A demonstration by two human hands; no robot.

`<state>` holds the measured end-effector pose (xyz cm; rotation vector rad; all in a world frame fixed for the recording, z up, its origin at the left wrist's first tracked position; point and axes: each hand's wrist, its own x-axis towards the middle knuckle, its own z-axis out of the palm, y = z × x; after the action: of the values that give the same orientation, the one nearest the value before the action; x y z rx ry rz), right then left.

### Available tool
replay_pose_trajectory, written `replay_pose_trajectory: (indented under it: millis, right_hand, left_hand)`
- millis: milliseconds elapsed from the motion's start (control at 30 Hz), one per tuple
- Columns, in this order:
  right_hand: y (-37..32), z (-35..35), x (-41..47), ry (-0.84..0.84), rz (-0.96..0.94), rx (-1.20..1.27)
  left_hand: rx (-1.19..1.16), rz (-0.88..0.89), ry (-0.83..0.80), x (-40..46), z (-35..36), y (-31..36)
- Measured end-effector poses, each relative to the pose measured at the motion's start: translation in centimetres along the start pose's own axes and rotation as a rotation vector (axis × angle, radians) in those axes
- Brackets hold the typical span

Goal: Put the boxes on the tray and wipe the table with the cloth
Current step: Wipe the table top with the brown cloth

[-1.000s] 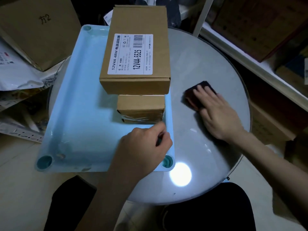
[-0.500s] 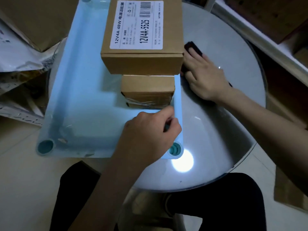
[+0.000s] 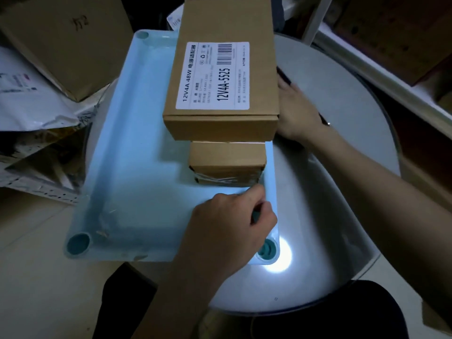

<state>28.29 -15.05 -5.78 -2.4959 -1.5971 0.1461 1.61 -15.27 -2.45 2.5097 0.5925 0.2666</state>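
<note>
Cloth (image 3: 283,75) mostly hidden under flat right hand (image 3: 297,113); left hand (image 3: 234,221) grip around tray (image 3: 137,143) edge.

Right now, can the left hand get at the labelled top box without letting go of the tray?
Probably not: the left hand grips the tray rim near its front right corner. The labelled top box sits farther back with nothing between, so reaching it likely means releasing.

Matt brown cardboard for the large box (image 3: 221,94) and small box (image 3: 227,162), white paper label (image 3: 212,75), clear glossy tape, smooth pale-blue plastic tray (image 3: 127,143), glossy reflective grey table (image 3: 342,192).
</note>
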Motion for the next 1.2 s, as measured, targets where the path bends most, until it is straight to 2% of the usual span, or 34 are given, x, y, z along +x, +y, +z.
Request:
replay_pose_trajectory:
  millis: [67,133,233,300,400,467,533,600,700,833,933,1067,1133,1200]
  right_hand:
    - [1.5,-0.2,-4.7,-0.03,0.002,-0.005]
    - [5.0,-1.0,-7.8,-0.024,0.13,-0.022]
    - [8.6,-1.9,-5.7,0.038,0.399,-0.015]
    - [7.9,-1.4,-2.7,0.065,0.453,-0.024]
    - [2.8,-0.1,-0.8,0.047,0.309,0.0]
    - [-0.3,0.2,-3.6,0.009,0.113,0.008]
    - [-0.9,0.1,-8.6,-0.038,0.01,0.017]
    - [2.2,-0.3,-12.3,-0.033,0.055,0.015]
    - [7.7,-1.6,-11.5,0.03,0.304,-0.013]
    - [6.7,-1.0,-6.4,0.08,0.498,-0.01]
    - [2.0,-0.2,-6.8,0.055,0.363,0.033]
    - [-1.5,-0.3,-15.2,-0.04,0.104,0.041]
    - [1.1,-0.9,-18.8,-0.049,0.151,0.027]
    - [4.5,-1.7,-19.3,-0.019,0.295,0.027]
  left_hand:
    - [0.011,-0.001,-0.004,0.0,0.1,-0.2]
    - [0.018,-0.005,-0.007,0.0,0.2,-0.2]
    - [0.034,-0.01,-0.001,0.0,0.2,-0.1]
    - [0.016,-0.025,-0.003,0.0,0.2,-0.1]
    - [0.004,-0.039,-0.016,0.0,0.1,0.0]
    - [-0.008,-0.056,-0.03,0.1,0.0,0.1]
    - [-0.036,-0.067,-0.048,0.1,-0.1,0.2]
    - [-0.056,-0.075,-0.049,0.1,-0.1,0.2]
    - [-0.067,-0.091,-0.058,0.1,-0.3,0.4]
    - [-0.063,-0.092,-0.054,0.1,-0.3,0.4]
    - [-0.053,-0.108,-0.05,0.1,-0.3,0.6]
    - [-0.062,-0.103,-0.045,-0.1,-0.3,0.5]
    - [-0.063,-0.103,-0.042,-0.1,-0.2,0.3]
    - [-0.067,-0.097,-0.046,-0.1,-0.2,0.4]
